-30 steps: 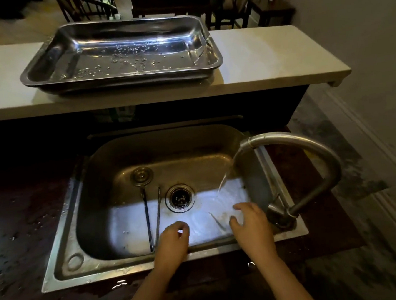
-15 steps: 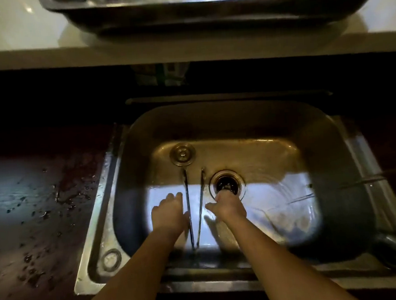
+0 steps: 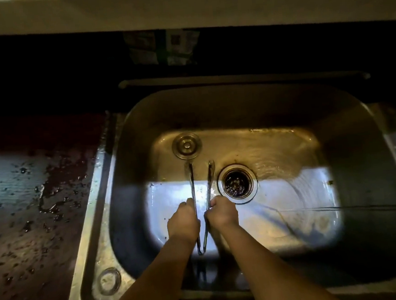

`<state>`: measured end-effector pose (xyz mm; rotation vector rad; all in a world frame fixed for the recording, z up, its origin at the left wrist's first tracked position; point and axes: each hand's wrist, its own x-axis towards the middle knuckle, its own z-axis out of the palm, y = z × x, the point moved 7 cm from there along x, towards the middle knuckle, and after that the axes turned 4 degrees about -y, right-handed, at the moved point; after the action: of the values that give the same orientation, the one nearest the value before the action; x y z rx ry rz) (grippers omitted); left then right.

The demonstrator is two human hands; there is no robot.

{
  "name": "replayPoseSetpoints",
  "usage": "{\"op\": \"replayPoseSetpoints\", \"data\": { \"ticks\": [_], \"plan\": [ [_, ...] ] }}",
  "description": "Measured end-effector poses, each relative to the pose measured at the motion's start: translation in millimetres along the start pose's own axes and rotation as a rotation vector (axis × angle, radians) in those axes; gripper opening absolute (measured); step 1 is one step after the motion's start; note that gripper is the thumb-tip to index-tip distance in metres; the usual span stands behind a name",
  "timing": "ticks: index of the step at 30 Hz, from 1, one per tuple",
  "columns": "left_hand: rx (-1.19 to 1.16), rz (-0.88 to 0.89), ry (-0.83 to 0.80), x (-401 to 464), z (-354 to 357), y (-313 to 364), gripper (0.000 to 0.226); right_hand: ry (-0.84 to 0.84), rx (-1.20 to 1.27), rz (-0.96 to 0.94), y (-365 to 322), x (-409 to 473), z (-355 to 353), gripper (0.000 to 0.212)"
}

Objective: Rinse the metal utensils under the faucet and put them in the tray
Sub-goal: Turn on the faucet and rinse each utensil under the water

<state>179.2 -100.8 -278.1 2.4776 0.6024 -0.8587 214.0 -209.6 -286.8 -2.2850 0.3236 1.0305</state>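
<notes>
Reaching into the stainless steel sink point(image 3: 346, 124), both bare hands sit at the metal tongs point(image 3: 202, 197) that lie on the basin floor. The left hand point(image 3: 183, 218) curls beside the left arm of the tongs, its fingers touching or nearly touching the metal; whether it actually grips cannot be told. The right hand point(image 3: 222, 213) is closed in a loose fist with its fingertips pinched on the right arm of the tongs. The tongs form a narrow V, the joined end toward 6 o'clock between the two wrists, the two tips pointing to 12 o'clock. Just beyond the left tip, a round metal drain stopper point(image 3: 186, 146) rests on the sink floor. The open drain point(image 3: 237, 183) lies at 3 o'clock from the tongs, just beside the right tip, with water rippling around it. A thin stream of water point(image 3: 362, 206) crosses in from the right edge. Wet droplets speckle the dark countertop point(image 3: 30, 198) at 9 o'clock of the sink
</notes>
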Motion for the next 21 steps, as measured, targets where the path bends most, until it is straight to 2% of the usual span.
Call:
{"op": "replayPoseSetpoints", "data": {
  "ticks": [3, 6, 10, 12, 15, 18, 21],
  "plan": [
    [-0.154, 0.037, 0.017, -2, -5, 1, 0.037, 0.027, 0.13, 0.011, 2, -5, -9, 0.005],
    [-0.476, 0.04, 0.06, -11, -18, 6, 0.035, 0.042, 0.339, -0.012, 0, -15, -24, 0.007],
    [-0.823, 0.104, 0.04, -34, -41, 27, 0.03, 0.041, 0.493, -0.095, -4, -38, -61, 0.023],
    [-0.954, 0.118, 0.006, -52, -50, 37, 0.027, 0.023, 0.551, -0.149, -5, -56, -82, 0.025],
    [-1.091, 0.156, -0.093, -88, -54, 60, 0.029, -0.015, 0.678, -0.188, 2, -88, -109, 0.016],
    [-1.161, 0.194, -0.197, -127, -52, 88, 0.035, 0.032, 0.751, -0.214, 20, -123, -135, 0.008],
    [-1.221, 0.241, -0.274, -161, -44, 115, 0.031, 0.106, 0.723, -0.217, 47, -155, -154, 0.016]
  ]
}}
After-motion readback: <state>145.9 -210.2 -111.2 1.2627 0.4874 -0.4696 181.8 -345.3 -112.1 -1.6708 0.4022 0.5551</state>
